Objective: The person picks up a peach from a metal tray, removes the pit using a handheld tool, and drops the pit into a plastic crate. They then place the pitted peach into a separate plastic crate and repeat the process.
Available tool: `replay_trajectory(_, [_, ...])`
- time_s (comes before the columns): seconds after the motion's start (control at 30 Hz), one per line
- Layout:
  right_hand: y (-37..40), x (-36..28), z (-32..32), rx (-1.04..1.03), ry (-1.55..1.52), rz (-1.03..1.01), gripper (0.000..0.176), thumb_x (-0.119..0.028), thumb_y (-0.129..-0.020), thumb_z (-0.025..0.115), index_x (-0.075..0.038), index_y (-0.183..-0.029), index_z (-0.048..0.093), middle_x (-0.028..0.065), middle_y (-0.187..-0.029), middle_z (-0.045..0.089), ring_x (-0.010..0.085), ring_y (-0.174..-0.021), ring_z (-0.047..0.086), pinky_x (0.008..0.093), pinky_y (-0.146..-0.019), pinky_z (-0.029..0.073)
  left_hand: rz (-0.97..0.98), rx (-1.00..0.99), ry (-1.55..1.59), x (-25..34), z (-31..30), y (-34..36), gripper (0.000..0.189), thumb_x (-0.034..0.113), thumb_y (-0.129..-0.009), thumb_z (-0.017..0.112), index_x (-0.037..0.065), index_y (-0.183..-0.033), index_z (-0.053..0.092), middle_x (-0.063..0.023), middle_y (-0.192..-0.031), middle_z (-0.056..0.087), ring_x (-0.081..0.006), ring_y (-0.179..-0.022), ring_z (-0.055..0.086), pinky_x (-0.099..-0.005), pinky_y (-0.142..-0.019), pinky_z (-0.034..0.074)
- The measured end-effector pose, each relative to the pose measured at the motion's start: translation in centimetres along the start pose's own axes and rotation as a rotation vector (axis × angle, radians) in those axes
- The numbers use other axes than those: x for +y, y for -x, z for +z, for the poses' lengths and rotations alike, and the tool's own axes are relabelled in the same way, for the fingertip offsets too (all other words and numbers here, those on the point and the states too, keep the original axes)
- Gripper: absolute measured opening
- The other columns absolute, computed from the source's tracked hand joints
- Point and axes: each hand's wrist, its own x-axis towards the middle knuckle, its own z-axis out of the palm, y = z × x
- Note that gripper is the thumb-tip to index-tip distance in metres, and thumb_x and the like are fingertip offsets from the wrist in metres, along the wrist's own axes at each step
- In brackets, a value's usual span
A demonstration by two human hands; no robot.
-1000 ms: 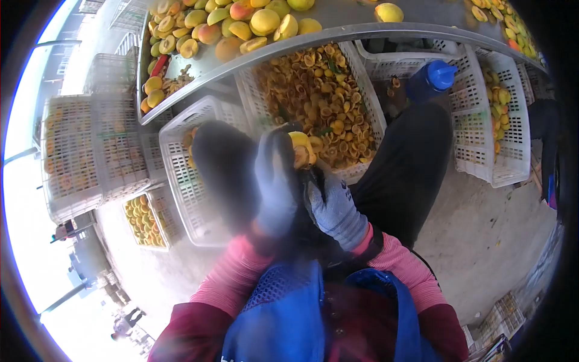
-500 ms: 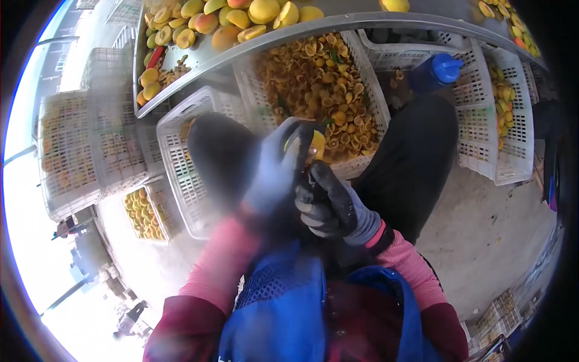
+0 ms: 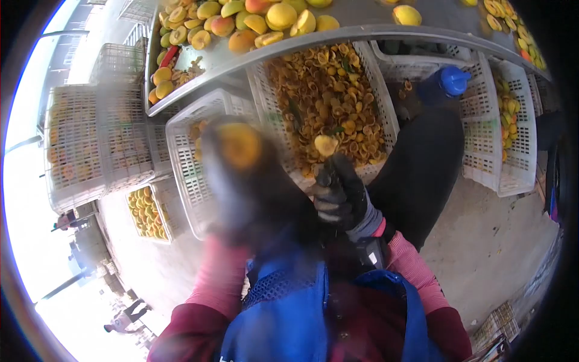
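Observation:
My left hand (image 3: 241, 181), gloved and smeared by motion, is raised over my left knee and closed around a yellow peach half (image 3: 240, 145), whose cut face points up. My right hand (image 3: 342, 199), in a grey glove with dark, wet fingers, is closed in front of the middle crate. A small round pale-yellow piece of peach (image 3: 326, 145) shows at its fingertips. Whether a tool is inside that fist is hidden. Below the piece stands a white crate (image 3: 389, 111) filled with brown and yellow peach scraps (image 3: 329, 90).
A metal-edged table (image 3: 362, 31) across the top bears whole and cut peaches (image 3: 280, 17). Another white crate (image 3: 181, 175) stands by my left knee. A blue bottle (image 3: 449, 81) is beyond my right knee. Stacked crates (image 3: 96, 133) rise at left, and a fruit crate (image 3: 497, 175) stands at right.
The hands were together on the fruit. My left hand has moved left and up with the peach half, and my right hand is slightly right with the small piece at its fingertips.

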Motion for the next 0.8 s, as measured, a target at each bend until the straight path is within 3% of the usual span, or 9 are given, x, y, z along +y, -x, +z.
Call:
replay_trajectory(0.07, [-0.3,-0.2,-0.6,0.022,0.061,0.053,0.052,-0.057,-0.093,0.032,-0.014,-0.085,0.059,-0.0046,-0.055,0.036,0.0067,-0.040,0.032,0.0225,-0.037,0.030,-0.129,0.110,0.214,2.5,-4.3,-3.2,0.040,0.034,-0.095,0.045,0.001,-0.118,0.049,-0.0131,-0.110,0.054,-0.0215,-0.099,0.053,-0.0335,-0.089,0.044])
replay_trajectory(0.17, [-0.7,-1.0,-0.3,0.067,0.168,0.088,0.050,-0.056,-0.092,0.034,-0.014,-0.084,0.059,-0.0056,-0.054,0.035,0.0067,-0.041,0.032,0.0226,-0.037,0.029,0.161,0.171,-1.299,-1.6,-11.5,-8.8,0.051,0.043,-0.083,0.062,0.002,-0.113,0.055,-0.0170,-0.113,0.054,-0.0266,-0.094,0.057,-0.0364,-0.084,0.046])
replay_trajectory(0.2, [-0.8,-1.2,-0.5,0.115,0.168,0.090,0.048,-0.056,-0.092,0.036,-0.013,-0.085,0.058,-0.0049,-0.055,0.037,0.0073,-0.042,0.033,0.0228,-0.037,0.028,0.002,0.071,-1.290,-1.9,-12.1,-9.7,0.057,0.046,-0.077,0.067,0.003,-0.112,0.058,-0.0194,-0.115,0.053,-0.0295,-0.092,0.059,-0.0367,-0.081,0.047])
replay_trajectory(0.33, [-2.0,-1.6,-2.4,0.437,0.217,0.031,0.047,-0.055,-0.092,0.038,-0.013,-0.084,0.057,-0.0035,-0.055,0.039,0.0086,-0.042,0.034,0.0238,-0.037,0.029,0.181,0.031,-0.885,3.2,-2.1,-12.8,0.054,0.037,-0.077,0.070,0.001,-0.115,0.057,-0.0168,-0.101,0.063,-0.0270,-0.092,0.061,-0.0345,-0.081,0.047])
replay_trajectory(0.5, [-2.3,-2.4,-1.7,0.455,1.222,-0.111,0.037,-0.043,-0.094,0.041,-0.010,-0.105,0.053,0.0034,-0.082,0.046,0.0155,-0.071,0.045,0.0287,-0.063,0.037,0.212,-0.368,-1.312,1.3,6.3,-21.6,0.055,0.044,-0.076,0.063,0.015,-0.121,0.053,-0.0203,-0.104,0.061,-0.0382,-0.096,0.059,-0.0449,-0.081,0.048])
replay_trajectory(0.57, [-0.6,-2.3,-5.5,0.392,1.625,-0.464,0.037,-0.034,-0.094,0.046,-0.008,-0.120,0.052,0.0081,-0.105,0.055,0.0187,-0.090,0.054,0.0312,-0.079,0.046,0.399,-0.413,-1.244,0.2,6.4,-22.8,0.057,0.038,-0.075,0.064,0.018,-0.126,0.047,-0.0223,-0.112,0.056,-0.0389,-0.098,0.058,-0.0463,-0.082,0.048])
replay_trajectory(0.63, [-0.8,-1.6,-4.8,0.343,1.754,-0.780,0.033,-0.039,-0.092,0.050,-0.010,-0.107,0.058,0.0052,-0.091,0.057,0.0159,-0.073,0.054,0.0295,-0.063,0.047,0.289,-0.473,-1.149,0.3,6.5,-23.7,0.062,0.038,-0.073,0.067,0.012,-0.126,0.046,-0.0266,-0.112,0.054,-0.0415,-0.102,0.055,-0.0461,-0.085,0.046])
replay_trajectory(0.73, [-1.9,-2.1,-1.2,0.553,1.330,-0.518,0.034,-0.047,-0.088,0.054,-0.013,-0.091,0.058,0.0005,-0.072,0.054,0.0134,-0.054,0.049,0.0283,-0.048,0.043,0.151,-0.458,-1.042,2.6,6.2,-22.9,0.073,0.040,-0.068,0.072,0.006,-0.126,0.044,-0.0269,-0.118,0.050,-0.0418,-0.105,0.053,-0.0459,-0.088,0.045])
replay_trajectory(0.8, [-1.8,-0.7,3.1,0.814,0.606,-0.253,0.037,-0.051,-0.085,0.057,-0.015,-0.083,0.056,-0.0022,-0.061,0.049,0.0126,-0.046,0.044,0.0285,-0.043,0.039,0.320,-0.359,-1.084,0.5,5.7,-22.7,0.076,0.044,-0.065,0.073,0.012,-0.127,0.044,-0.0237,-0.115,0.050,-0.0400,-0.103,0.053,-0.0467,-0.084,0.046])
